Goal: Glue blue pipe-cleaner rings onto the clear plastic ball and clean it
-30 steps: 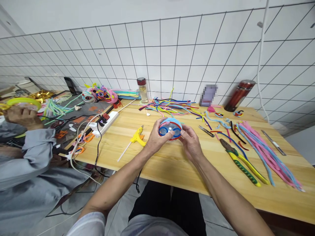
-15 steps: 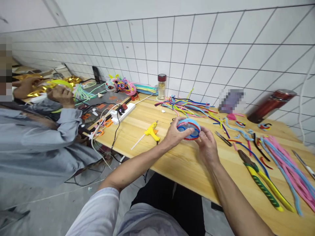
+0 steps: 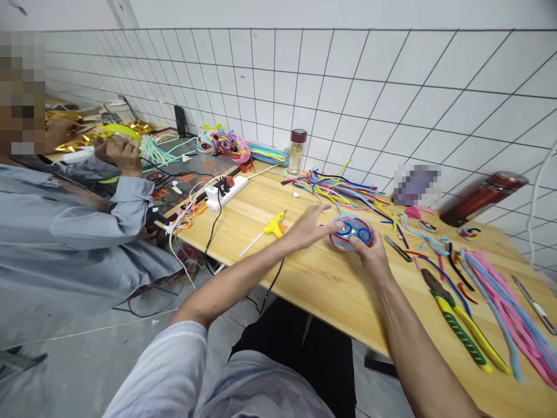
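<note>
My right hand (image 3: 375, 255) grips a clear round plastic shell (image 3: 350, 233) by its near right side. Blue rings show on the shell, with red and light blue fuzzy stems around its rim. At the shell's left edge is my left hand (image 3: 310, 225), its fingers stretched out and apart; one finger reaches the rim, and whether it touches I cannot tell. A yellow hot glue gun (image 3: 275, 225) with a white glue stick lies on the table just left of my left hand. Beyond both hands is a pile of coloured pipe cleaners (image 3: 335, 190).
To the right lie pliers (image 3: 456, 319), small scissors (image 3: 398, 248), a craft knife (image 3: 534, 305) and pink and blue stems (image 3: 500, 307). A red thermos (image 3: 483, 198) and glass bottle (image 3: 297, 152) stand near the wall. Left are a power strip (image 3: 227, 193) and a co-worker's hands (image 3: 119, 152).
My left hand has let go of the shell and opened to its left. The right hand keeps the shell, which is turned so its blue rings show more. The view has shifted slightly.
</note>
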A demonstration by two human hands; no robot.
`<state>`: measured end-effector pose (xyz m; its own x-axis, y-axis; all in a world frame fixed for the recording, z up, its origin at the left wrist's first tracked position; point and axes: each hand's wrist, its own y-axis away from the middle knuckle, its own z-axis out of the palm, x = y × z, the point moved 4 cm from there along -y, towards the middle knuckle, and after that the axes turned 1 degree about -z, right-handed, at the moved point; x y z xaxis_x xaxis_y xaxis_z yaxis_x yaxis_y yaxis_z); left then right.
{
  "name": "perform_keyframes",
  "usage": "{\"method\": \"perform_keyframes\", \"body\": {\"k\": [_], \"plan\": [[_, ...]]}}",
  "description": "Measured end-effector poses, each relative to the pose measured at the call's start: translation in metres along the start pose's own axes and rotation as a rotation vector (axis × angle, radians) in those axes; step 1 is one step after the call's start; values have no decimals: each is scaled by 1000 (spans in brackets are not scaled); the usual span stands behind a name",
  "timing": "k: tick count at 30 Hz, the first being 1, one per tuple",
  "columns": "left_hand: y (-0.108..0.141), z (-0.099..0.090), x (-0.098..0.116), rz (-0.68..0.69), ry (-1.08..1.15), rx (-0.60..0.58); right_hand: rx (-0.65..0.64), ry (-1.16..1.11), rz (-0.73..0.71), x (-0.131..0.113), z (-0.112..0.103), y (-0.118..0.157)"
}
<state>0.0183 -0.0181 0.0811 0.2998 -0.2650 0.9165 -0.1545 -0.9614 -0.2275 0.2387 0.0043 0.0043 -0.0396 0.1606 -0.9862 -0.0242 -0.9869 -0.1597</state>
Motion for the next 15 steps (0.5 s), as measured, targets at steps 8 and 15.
{"method": "perform_keyframes", "body": {"k": [8,15], "plan": [[44,-140,-87,-320,-553,8,-34,-71,-42,-10,6,2],[35,-127,-118,-301,-553,-25,-60,-60,-75,-19,12,7]]}}
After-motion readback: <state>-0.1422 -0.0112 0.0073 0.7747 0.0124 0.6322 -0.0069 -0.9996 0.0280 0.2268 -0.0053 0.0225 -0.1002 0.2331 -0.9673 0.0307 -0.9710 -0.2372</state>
